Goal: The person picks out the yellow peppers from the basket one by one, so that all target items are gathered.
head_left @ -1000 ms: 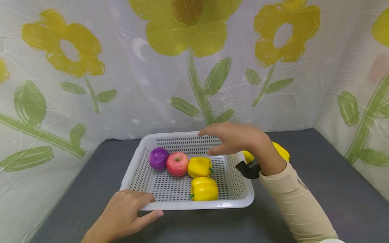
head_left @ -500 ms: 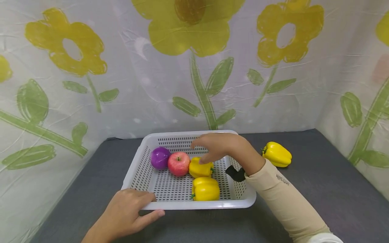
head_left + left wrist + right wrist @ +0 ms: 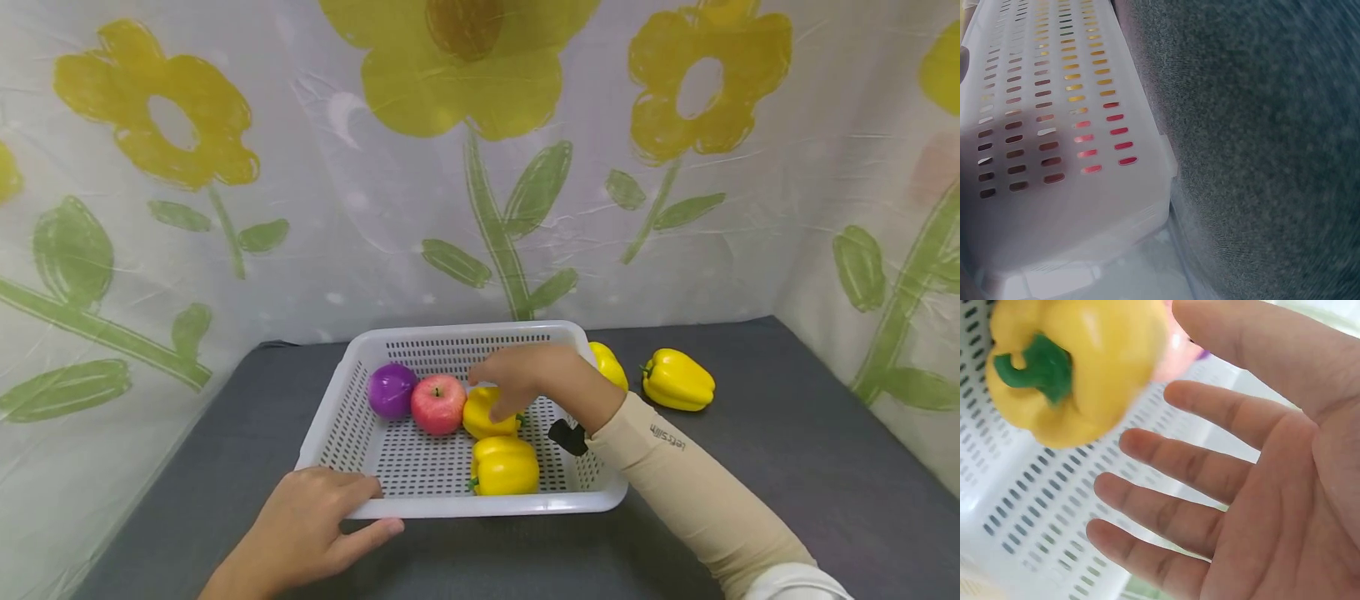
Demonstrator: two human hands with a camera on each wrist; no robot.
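A white perforated plastic basket [image 3: 480,506] stands on the dark table. At its near left corner my left hand [image 3: 303,521] grips the rim, fingers over the edge and thumb outside. The left wrist view shows the basket's slotted wall [image 3: 1104,200]. Inside the basket, my right hand [image 3: 525,373] hovers over a yellow bell pepper [image 3: 478,414], partly covering it. Its fingers are spread, apart from the pepper [image 3: 1104,375] in the right wrist view. Another yellow bell pepper [image 3: 506,468] lies nearer the front. A red apple [image 3: 438,406] and a glossy purple ball-shaped item [image 3: 392,392] sit to the left.
Beyond the basket's right side lie two more yellow bell peppers: one [image 3: 611,367] against the basket, partly hidden by the right arm, and one [image 3: 678,380] farther right. A flower-printed cloth [image 3: 337,208] hangs behind the table [image 3: 780,450].
My right hand has moved left and slightly down from the basket's right side to above the back pepper. The left hand keeps its grip on the rim.
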